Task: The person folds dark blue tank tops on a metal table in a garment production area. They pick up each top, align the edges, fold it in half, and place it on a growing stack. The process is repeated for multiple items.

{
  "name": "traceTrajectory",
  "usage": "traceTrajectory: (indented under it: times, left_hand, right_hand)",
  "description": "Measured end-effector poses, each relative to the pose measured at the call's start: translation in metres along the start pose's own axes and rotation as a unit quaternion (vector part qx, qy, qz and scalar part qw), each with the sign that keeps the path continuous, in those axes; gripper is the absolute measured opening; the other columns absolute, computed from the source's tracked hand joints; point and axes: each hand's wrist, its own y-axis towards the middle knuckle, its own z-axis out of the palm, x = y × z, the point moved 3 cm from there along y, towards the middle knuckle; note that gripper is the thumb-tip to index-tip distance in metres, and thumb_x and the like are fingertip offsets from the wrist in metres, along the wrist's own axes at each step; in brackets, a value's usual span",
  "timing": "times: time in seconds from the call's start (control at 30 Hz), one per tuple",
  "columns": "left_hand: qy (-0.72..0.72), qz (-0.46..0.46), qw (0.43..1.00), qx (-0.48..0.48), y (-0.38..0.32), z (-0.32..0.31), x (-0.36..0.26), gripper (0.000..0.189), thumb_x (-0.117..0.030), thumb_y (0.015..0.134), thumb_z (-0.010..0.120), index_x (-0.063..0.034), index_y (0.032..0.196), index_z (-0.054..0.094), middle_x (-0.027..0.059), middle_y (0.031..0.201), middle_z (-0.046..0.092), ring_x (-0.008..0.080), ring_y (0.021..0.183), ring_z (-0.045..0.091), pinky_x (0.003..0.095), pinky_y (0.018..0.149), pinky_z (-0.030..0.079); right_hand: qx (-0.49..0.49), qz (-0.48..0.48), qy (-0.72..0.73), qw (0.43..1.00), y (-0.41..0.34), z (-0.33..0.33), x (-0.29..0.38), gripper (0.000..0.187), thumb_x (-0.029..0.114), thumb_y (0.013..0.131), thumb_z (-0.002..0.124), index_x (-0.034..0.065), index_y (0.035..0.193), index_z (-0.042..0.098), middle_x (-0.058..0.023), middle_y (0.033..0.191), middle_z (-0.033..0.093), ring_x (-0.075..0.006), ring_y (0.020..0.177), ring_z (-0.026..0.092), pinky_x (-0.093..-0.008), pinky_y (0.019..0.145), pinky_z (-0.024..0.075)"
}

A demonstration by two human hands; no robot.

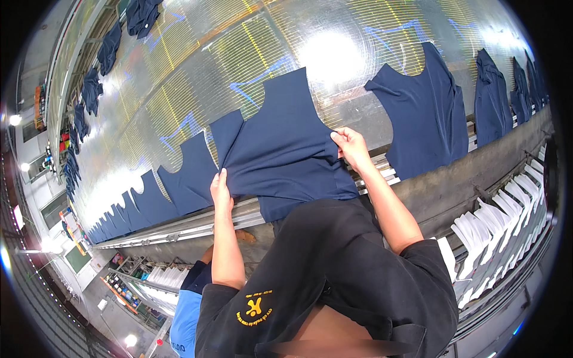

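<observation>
A navy cut fabric garment panel (286,129) lies partly on the long table and hangs over its near edge against the person's body. My left hand (221,188) pinches the panel's left side between thumb and fingers. On the opposite side, my right hand (351,145) grips the edge below the curved armhole. Folds run across the fabric between both hands. To the right lies another navy panel (425,116), slightly wrinkled, touched by neither hand. A similar navy panel (190,179) lies flat to the left.
The long table (349,112) bears yellow ruled lines and blue marks. More navy pieces line both of its long edges. A metal rail (179,230) runs along the near edge. White pieces (488,228) hang on a rack behind at right. A co-worker in a blue shirt (186,313) is at lower left.
</observation>
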Motion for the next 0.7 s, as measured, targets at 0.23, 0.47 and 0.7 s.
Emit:
traceTrajectory:
  times: [0.23, 0.47, 0.7]
  left_hand:
    - [0.004, 0.0, 1.0, -0.003, -0.005, -0.006, 0.015, 0.039, -0.025, 0.106, 0.067, 0.0064, 0.129, 0.062, 0.0145, 0.122, 0.071, 0.0206, 0.107, 0.07, 0.0347, 0.097, 0.055]
    - [0.007, -0.007, 1.0, -0.025, -0.016, -0.01, 0.024, 0.049, -0.026, 0.105, 0.069, 0.0093, 0.136, 0.057, 0.0156, 0.128, 0.069, 0.0207, 0.114, 0.067, 0.0339, 0.102, 0.052]
    - [-0.002, -0.015, 1.0, -0.013, -0.01, -0.018, 0.037, 0.055, -0.028, 0.103, 0.071, 0.0113, 0.138, 0.055, 0.0159, 0.131, 0.068, 0.0201, 0.117, 0.065, 0.034, 0.105, 0.05]
  right_hand:
    - [-0.011, -0.011, -0.018, 1.0, -0.01, -0.006, -0.007, 0.019, 0.018, 0.105, 0.068, -0.0011, 0.107, 0.07, 0.0004, 0.077, 0.068, -0.0048, 0.059, 0.057, -0.0222, 0.053, 0.0467]
    - [-0.017, -0.004, -0.022, 1.0, -0.013, -0.01, -0.014, 0.019, 0.018, 0.104, 0.069, -0.0003, 0.108, 0.07, 0.0005, 0.076, 0.068, -0.0048, 0.059, 0.057, -0.0224, 0.053, 0.0466]
    - [-0.025, -0.017, -0.036, 0.999, -0.01, -0.01, -0.016, 0.019, 0.018, 0.104, 0.069, -0.0003, 0.107, 0.071, 0.0008, 0.076, 0.069, -0.0048, 0.058, 0.056, -0.023, 0.052, 0.0466]
